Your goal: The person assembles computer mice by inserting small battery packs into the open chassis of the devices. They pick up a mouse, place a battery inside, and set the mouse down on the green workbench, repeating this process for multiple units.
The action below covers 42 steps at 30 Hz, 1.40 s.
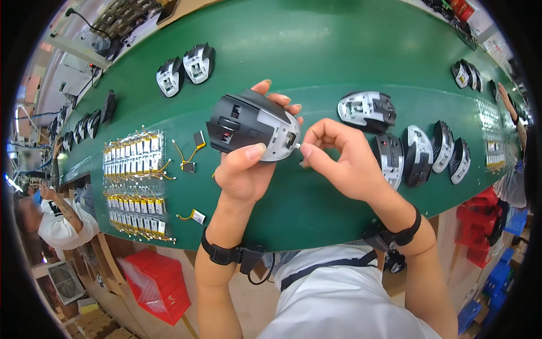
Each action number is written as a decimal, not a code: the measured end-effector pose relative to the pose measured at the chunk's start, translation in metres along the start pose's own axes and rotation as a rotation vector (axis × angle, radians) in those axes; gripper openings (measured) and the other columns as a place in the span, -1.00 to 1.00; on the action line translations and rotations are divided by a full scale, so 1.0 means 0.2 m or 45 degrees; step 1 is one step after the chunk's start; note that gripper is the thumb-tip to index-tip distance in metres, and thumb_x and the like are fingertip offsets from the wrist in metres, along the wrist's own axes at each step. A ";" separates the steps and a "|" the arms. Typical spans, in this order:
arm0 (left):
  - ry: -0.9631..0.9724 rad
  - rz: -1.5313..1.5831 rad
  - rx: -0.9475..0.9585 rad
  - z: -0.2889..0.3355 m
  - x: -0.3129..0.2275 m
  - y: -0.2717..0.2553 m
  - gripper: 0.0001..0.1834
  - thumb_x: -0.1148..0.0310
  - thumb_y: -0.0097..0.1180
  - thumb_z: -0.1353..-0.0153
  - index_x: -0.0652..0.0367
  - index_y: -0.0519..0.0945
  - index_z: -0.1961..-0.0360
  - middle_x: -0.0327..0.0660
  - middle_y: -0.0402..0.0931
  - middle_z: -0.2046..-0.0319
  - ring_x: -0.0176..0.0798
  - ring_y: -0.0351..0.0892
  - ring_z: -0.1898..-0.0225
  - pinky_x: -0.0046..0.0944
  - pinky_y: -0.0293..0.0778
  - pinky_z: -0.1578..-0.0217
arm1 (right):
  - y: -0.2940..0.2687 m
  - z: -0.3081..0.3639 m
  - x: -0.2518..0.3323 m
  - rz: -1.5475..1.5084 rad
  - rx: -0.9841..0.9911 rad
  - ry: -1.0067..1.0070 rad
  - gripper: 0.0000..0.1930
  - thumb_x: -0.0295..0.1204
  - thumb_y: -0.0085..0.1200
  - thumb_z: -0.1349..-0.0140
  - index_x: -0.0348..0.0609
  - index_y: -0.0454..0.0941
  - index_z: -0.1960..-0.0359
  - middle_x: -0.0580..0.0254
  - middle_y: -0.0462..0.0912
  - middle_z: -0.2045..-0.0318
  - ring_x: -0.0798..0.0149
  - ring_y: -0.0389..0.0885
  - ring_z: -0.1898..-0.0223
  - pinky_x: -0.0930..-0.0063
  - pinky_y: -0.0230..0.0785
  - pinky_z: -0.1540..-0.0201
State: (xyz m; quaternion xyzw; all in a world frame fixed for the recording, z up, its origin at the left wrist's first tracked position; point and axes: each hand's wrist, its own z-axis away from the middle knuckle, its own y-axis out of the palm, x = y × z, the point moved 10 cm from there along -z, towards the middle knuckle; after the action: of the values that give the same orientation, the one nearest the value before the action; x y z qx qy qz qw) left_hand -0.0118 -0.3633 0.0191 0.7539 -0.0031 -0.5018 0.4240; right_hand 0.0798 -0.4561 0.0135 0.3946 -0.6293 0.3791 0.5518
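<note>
My left hand (245, 172) holds a partly assembled computer mouse (244, 129), black and grey, its openings turned up. The left thumb presses its edge and the fingers wrap behind. At the grey end, my right hand (345, 161) pinches a small white piece (297, 146) against or just beside the mouse; its exact kind is too small to tell. To the left lie clear trays of small silver battery packs (135, 155) with yellow tape and wires. Beside them rest loose batteries with leads (192, 153) and a single battery (197, 216).
Right of my hands lie several similar mice (418, 155), with another mouse (364, 111) behind. Two more (197, 64) sit at the far left of the green table (293, 56). Red crates (158, 285) stand below the edge. Other people (65, 220) work at both ends.
</note>
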 end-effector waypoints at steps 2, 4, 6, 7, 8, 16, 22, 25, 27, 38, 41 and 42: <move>-0.003 0.007 -0.026 0.00 0.00 0.01 -0.05 0.24 0.15 0.20 0.27 0.20 -0.32 0.03 0.40 -0.05 0.12 0.41 -0.16 0.15 0.32 -0.26 | 0.01 0.00 -0.03 -0.102 -0.001 0.097 -0.87 -0.48 0.14 -0.22 -0.32 0.52 0.36 0.40 0.48 0.60 0.58 0.36 0.53 0.61 0.25 0.45; 0.001 -0.017 -0.041 0.01 0.01 0.02 -0.06 0.24 0.15 0.20 0.26 0.20 -0.32 0.02 0.39 -0.06 0.12 0.40 -0.17 0.15 0.31 -0.27 | 0.00 0.02 -0.07 -0.093 -0.065 0.211 -0.87 -0.48 0.17 -0.19 -0.30 0.52 0.39 0.45 0.41 0.67 0.60 0.29 0.58 0.62 0.19 0.52; 0.031 -0.038 -0.029 0.01 0.00 0.02 -0.05 0.24 0.17 0.19 0.28 0.20 -0.32 0.04 0.38 -0.07 0.10 0.40 -0.17 0.12 0.31 -0.26 | -0.01 0.01 -0.07 -0.052 -0.098 0.241 -0.86 -0.48 0.18 -0.17 -0.29 0.50 0.41 0.46 0.39 0.69 0.61 0.27 0.61 0.62 0.16 0.55; 0.055 -0.036 -0.024 0.01 0.00 0.03 -0.05 0.25 0.19 0.19 0.31 0.20 -0.32 0.07 0.38 -0.07 0.10 0.41 -0.17 0.09 0.33 -0.25 | -0.02 0.01 -0.06 -0.032 -0.111 0.209 -0.85 -0.48 0.19 -0.17 -0.29 0.49 0.43 0.46 0.38 0.70 0.61 0.26 0.62 0.61 0.15 0.56; 0.079 -0.033 -0.017 0.02 -0.01 0.03 -0.05 0.27 0.21 0.19 0.35 0.20 -0.32 0.09 0.38 -0.08 0.10 0.43 -0.17 0.06 0.34 -0.24 | -0.02 0.02 -0.06 -0.011 -0.127 0.177 -0.85 -0.48 0.19 -0.16 -0.29 0.48 0.44 0.46 0.37 0.71 0.62 0.25 0.62 0.61 0.14 0.57; 0.135 -0.118 0.040 0.03 -0.01 0.07 -0.03 0.25 0.25 0.20 0.31 0.21 -0.32 0.08 0.40 -0.05 0.04 0.43 -0.13 0.02 0.33 -0.19 | -0.01 0.02 -0.10 -0.200 -0.188 0.230 -0.84 -0.50 0.18 -0.15 -0.26 0.45 0.49 0.49 0.39 0.68 0.64 0.25 0.62 0.62 0.13 0.58; 0.128 -0.136 0.024 0.05 0.00 0.07 -0.03 0.22 0.28 0.18 0.29 0.21 -0.33 0.06 0.40 -0.04 0.01 0.42 -0.13 -0.01 0.32 -0.21 | 0.00 0.05 -0.10 -0.183 -0.216 0.280 -0.85 -0.53 0.16 -0.14 -0.25 0.42 0.50 0.49 0.39 0.67 0.66 0.25 0.61 0.63 0.12 0.58; 0.161 -0.172 0.050 0.05 -0.01 0.09 -0.03 0.19 0.31 0.16 0.27 0.22 -0.33 0.04 0.40 -0.04 -0.02 0.42 -0.14 -0.02 0.32 -0.21 | -0.01 0.05 -0.08 -0.148 -0.244 0.227 -0.85 -0.53 0.15 -0.14 -0.25 0.42 0.50 0.49 0.40 0.67 0.66 0.25 0.61 0.64 0.12 0.59; 0.158 -0.229 0.079 0.06 -0.01 0.10 -0.02 0.17 0.33 0.15 0.27 0.21 -0.33 0.03 0.40 -0.05 -0.03 0.41 -0.15 -0.04 0.32 -0.21 | -0.02 0.06 -0.09 -0.151 -0.266 0.194 -0.84 -0.54 0.15 -0.14 -0.25 0.41 0.50 0.49 0.41 0.67 0.66 0.25 0.61 0.64 0.11 0.59; 0.200 -0.229 0.042 0.06 -0.02 0.11 -0.02 0.16 0.37 0.16 0.24 0.21 -0.32 0.00 0.39 -0.07 -0.04 0.40 -0.17 -0.03 0.33 -0.22 | 0.00 0.06 -0.11 -0.353 -0.254 0.272 -0.83 -0.55 0.15 -0.17 -0.25 0.40 0.50 0.49 0.42 0.64 0.68 0.25 0.60 0.65 0.09 0.60; 0.237 -0.248 0.067 0.07 -0.03 0.12 -0.04 0.18 0.38 0.17 0.22 0.23 -0.29 -0.02 0.39 -0.07 -0.01 0.40 -0.17 -0.02 0.35 -0.20 | 0.00 0.07 -0.10 -0.312 -0.262 0.224 -0.83 -0.55 0.16 -0.17 -0.24 0.39 0.50 0.50 0.41 0.64 0.68 0.26 0.58 0.64 0.11 0.59; 0.249 -0.262 0.073 0.08 -0.04 0.12 -0.05 0.18 0.38 0.17 0.21 0.24 -0.28 -0.02 0.39 -0.07 -0.01 0.41 -0.17 -0.02 0.36 -0.20 | 0.01 0.07 -0.11 -0.350 -0.242 0.236 -0.83 -0.55 0.16 -0.17 -0.23 0.40 0.49 0.50 0.41 0.64 0.68 0.26 0.58 0.65 0.11 0.58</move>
State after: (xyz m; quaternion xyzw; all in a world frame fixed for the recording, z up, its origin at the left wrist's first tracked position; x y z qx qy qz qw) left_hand -0.0173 -0.3854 0.0381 0.8074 0.1010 -0.4665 0.3469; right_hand 0.0737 -0.4657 -0.0090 0.3863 -0.5489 0.2739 0.6888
